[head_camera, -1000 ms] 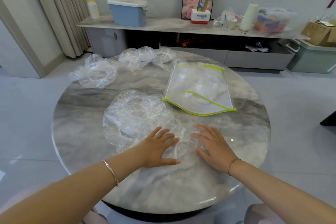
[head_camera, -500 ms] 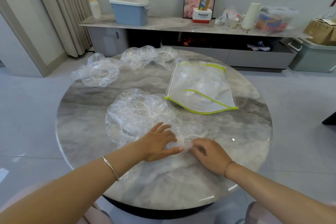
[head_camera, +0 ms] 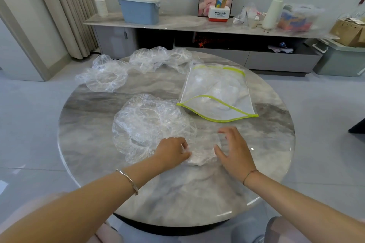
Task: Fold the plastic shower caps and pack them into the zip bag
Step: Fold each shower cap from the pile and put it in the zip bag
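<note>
Plastic is bunching between your hands: the shower cap [head_camera: 150, 124] lies on the near half of the table [head_camera: 83, 144], most of it spread in a puffy round to your left, while its near-right edge is now drawn into a small whitish wad [head_camera: 201, 157]. A second ago both palms lay flat on that edge with straight fingers; half a second ago they met over it. Now your left hand [head_camera: 171, 151] has its fingers curled under, gripping the plastic with the thumb pressed against the wad. Your right hand [head_camera: 235, 150] has opened, fingers spread and slightly bent, thumb just beside the wad's other side (whether the fingertips touch the film I cannot tell). That reads as a first fold or gather just made, not a finished one. The bulk of the cap remains loose, so expect more folds before it is small enough to pack, and mind that the springy film may puff open if your left hand lets go. The zip bag [head_camera: 217, 92] lies just beyond, to the right, its green-edged mouth gaping toward you; something pale may already sit inside, though the clear film makes that uncertain. Further caps [head_camera: 106, 77] wait unfolded along the far-left rim, well apart from your hands.
</note>
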Demonstrator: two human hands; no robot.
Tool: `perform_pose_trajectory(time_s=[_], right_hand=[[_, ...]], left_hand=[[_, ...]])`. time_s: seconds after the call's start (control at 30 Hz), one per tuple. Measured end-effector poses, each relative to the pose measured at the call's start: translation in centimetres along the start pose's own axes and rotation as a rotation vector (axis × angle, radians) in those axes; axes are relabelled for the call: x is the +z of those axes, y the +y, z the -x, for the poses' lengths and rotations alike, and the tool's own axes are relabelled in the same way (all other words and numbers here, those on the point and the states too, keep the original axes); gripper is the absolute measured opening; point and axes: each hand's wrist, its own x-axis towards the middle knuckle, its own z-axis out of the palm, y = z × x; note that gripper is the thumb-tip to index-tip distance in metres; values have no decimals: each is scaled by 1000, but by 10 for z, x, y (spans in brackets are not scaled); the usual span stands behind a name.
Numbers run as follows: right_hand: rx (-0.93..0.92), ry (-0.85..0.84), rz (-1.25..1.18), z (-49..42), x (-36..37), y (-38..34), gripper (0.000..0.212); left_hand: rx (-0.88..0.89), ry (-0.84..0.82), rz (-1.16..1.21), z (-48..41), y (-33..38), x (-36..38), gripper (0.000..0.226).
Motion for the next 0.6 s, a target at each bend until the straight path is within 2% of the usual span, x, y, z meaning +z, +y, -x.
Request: perform_pose_trajectory(time_s=[0.07,0.13,0.2,0.27,0.3,0.37,0.47,0.53,0.6], right_hand=[[-212,-79,114,-1,0,1,37],[-223,-262,173,0,5,3,52],[-130,-441,243,5,12,13,58],[-71,-592,317,8,16,22,58],[-68,-617,325,9,17,24,61],[-55,-645,310,10,17,26,54],[-56,-628,303,10,15,26,52],[-118,-509,299,9,8,24,63],[-268,-371,281,11,2,20,55]], left_hand=[[-5,19,5,0,1,-1,31],[93,112,-80,1,2,-2,38],[328,204,-174,1,2,0,42],[587,183,-259,3,5,2,47],[686,156,-310,4,4,5,50],[739,65,-411,7,3,12,59],[624,-53,-456,10,-4,18,72],[571,-73,-446,9,-6,17,76],[545,-74,-438,7,-9,15,81]])
